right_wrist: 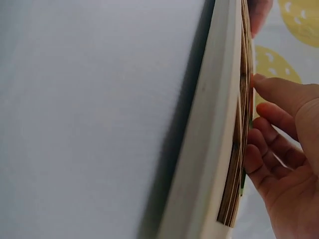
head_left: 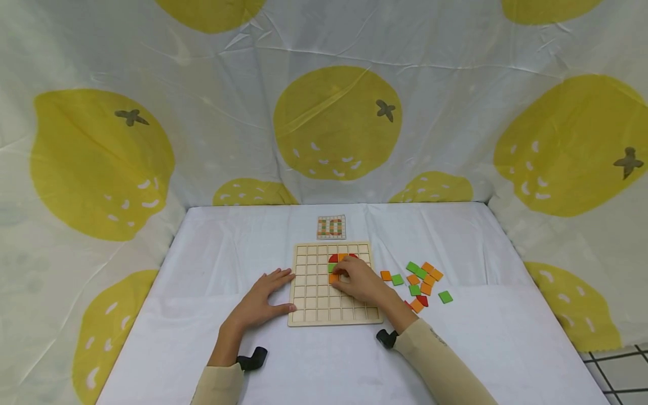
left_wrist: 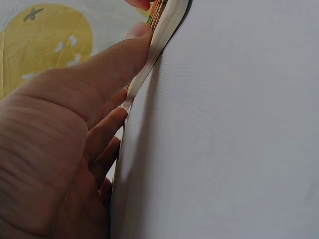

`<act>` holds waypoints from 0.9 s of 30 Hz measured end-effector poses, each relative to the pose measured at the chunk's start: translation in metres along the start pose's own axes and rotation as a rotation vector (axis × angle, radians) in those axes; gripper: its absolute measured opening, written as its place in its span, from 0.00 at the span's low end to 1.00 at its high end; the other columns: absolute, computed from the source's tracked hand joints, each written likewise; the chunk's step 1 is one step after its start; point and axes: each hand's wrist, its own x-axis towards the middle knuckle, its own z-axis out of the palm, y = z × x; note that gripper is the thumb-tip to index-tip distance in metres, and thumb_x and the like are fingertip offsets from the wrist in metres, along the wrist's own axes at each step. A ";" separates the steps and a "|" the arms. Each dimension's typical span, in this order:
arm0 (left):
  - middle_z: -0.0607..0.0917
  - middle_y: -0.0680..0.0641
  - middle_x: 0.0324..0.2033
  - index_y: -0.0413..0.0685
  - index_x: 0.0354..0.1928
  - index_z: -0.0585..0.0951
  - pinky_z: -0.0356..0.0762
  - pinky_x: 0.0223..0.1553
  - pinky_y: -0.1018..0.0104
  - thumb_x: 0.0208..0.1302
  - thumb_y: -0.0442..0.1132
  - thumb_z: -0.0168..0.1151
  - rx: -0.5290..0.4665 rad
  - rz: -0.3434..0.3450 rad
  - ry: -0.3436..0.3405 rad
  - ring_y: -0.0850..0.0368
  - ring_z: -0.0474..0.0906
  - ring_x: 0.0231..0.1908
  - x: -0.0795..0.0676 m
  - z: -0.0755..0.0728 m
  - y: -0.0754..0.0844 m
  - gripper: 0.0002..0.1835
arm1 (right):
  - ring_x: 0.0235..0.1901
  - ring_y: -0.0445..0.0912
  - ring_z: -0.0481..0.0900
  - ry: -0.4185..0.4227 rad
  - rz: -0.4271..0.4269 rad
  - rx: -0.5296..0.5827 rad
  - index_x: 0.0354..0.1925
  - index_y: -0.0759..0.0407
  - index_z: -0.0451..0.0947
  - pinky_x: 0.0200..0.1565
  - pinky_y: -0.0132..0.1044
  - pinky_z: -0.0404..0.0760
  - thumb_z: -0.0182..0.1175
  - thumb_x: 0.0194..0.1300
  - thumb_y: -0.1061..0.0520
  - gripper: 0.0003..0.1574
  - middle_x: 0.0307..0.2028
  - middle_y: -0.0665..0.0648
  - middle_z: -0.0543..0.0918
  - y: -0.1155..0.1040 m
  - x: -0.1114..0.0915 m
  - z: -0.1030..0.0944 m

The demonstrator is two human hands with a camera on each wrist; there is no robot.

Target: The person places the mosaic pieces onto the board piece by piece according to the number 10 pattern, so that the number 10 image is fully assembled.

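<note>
A wooden grid board lies on the white-covered table. My left hand rests at its left edge, fingers spread and fairly straight; in the left wrist view the thumb touches the rim. Over the board's right half, my right hand bends its fingers around an orange square tile, thumb below and index finger above. The right wrist view has the thumb at the board's surface. Above that tile sit a green tile, a red curved piece and another orange tile. My palm's underside is hidden.
Right of the board lie loose orange, green and red pieces, among them a green tile and an orange tile. A small pattern card lies behind the board. A lemon-print cloth hangs around the table.
</note>
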 end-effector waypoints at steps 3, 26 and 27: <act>0.68 0.50 0.77 0.56 0.76 0.70 0.47 0.80 0.37 0.58 0.60 0.75 0.008 0.002 0.000 0.43 0.56 0.80 0.000 0.000 0.001 0.45 | 0.44 0.41 0.78 0.012 0.007 0.021 0.52 0.52 0.85 0.52 0.39 0.81 0.70 0.67 0.44 0.20 0.44 0.47 0.82 0.000 -0.003 -0.003; 0.69 0.48 0.76 0.55 0.76 0.71 0.47 0.79 0.35 0.60 0.60 0.74 -0.005 0.018 0.002 0.41 0.57 0.79 0.000 0.000 0.001 0.44 | 0.40 0.47 0.80 0.190 0.085 0.041 0.52 0.56 0.85 0.42 0.37 0.83 0.72 0.66 0.50 0.19 0.44 0.50 0.84 0.046 -0.068 -0.050; 0.69 0.48 0.76 0.55 0.76 0.70 0.47 0.79 0.36 0.60 0.60 0.74 -0.008 0.017 0.001 0.41 0.56 0.79 0.000 0.000 0.002 0.44 | 0.41 0.47 0.80 0.192 0.097 0.039 0.53 0.56 0.85 0.42 0.37 0.83 0.71 0.67 0.50 0.19 0.45 0.51 0.84 0.051 -0.072 -0.054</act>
